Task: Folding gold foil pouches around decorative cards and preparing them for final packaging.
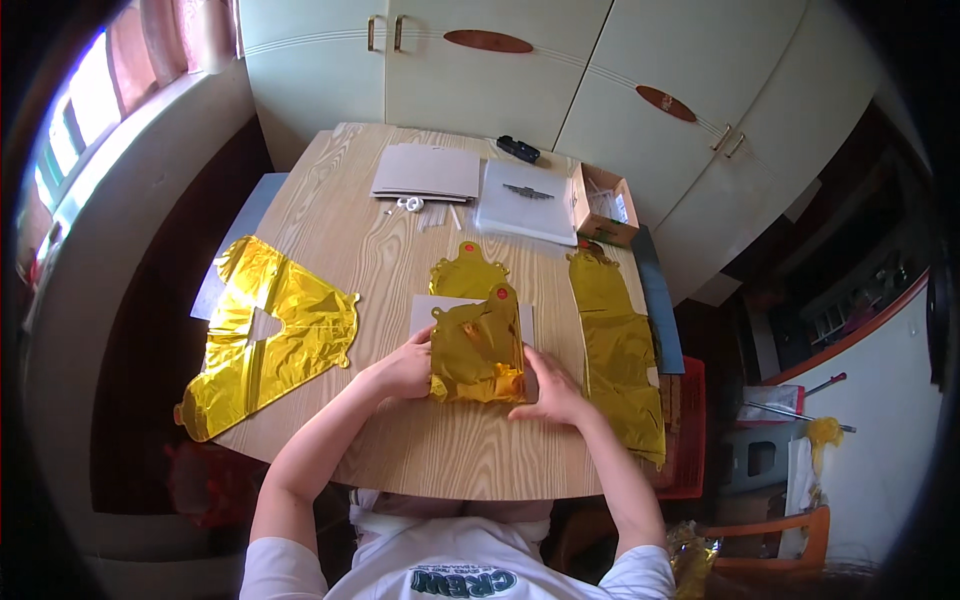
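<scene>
A folded gold foil balloon lies on a white sheet in the middle of the wooden table. My left hand presses its left edge, fingers on the foil. At the balloon's lower right corner my right hand grips the foil. Another gold foil piece lies just behind it. A large flat gold letter-shaped balloon is spread at the left, and a long gold balloon runs down the right edge.
At the far end lie grey card sheets, a white packet, a small open cardboard box, a black object and small white bits. Cupboards stand behind; a red crate and an orange chair sit right.
</scene>
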The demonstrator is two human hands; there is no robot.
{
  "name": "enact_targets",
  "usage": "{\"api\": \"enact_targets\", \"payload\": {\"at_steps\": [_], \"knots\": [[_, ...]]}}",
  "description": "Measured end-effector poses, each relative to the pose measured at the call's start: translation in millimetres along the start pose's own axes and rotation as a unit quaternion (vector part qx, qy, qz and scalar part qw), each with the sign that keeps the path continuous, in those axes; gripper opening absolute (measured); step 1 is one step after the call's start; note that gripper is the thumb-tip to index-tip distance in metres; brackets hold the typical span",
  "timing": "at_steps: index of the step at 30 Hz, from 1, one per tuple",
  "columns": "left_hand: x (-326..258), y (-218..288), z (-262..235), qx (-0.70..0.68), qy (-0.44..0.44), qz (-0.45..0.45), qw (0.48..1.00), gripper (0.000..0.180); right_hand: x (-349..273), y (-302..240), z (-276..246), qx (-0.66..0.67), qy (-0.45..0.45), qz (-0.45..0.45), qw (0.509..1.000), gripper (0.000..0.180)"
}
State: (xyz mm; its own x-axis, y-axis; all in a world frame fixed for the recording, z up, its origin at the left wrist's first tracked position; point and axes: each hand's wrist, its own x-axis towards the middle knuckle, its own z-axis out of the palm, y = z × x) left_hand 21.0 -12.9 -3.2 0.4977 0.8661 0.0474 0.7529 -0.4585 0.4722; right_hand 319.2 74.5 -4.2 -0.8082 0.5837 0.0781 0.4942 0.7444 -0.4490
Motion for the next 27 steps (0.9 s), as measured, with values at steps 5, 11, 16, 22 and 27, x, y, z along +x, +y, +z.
{"api": "enact_targets", "payload": {"at_steps": [5, 11, 16, 22, 27], "knots": [[0.5, 3.8, -3.3, -0.004, 0.007, 0.004, 1.0, 0.048, 2.1, -18.3, 2.8, 0.005, -0.004, 0.065, 0.998, 0.112], [-10.7, -10.0, 7.3, -0.009, 0.052, 0.064, 0.997, 0.049, 3.7, -7.1, 16.1, 0.031, 0.039, 0.041, 0.998, 0.1], [-35.9, -2.6, 4.4, -0.053, 0.073, 0.022, 0.996, 0.045, 4.0, -1.2, 23.0, 0.068, 0.085, 0.036, 0.993, 0.092], [-45.3, 50.4, 11.4, -0.059, 0.154, -0.131, 0.978, 0.031, -8.0, -19.9, 20.6, 0.077, 0.034, 0.061, 0.995, 0.092], [-81.9, 87.0, 36.3, -0.022, 0.215, -0.17, 0.961, 0.021, -44.2, -52.3, 29.1, -0.003, 0.061, -0.021, 0.998, 0.094]]}}
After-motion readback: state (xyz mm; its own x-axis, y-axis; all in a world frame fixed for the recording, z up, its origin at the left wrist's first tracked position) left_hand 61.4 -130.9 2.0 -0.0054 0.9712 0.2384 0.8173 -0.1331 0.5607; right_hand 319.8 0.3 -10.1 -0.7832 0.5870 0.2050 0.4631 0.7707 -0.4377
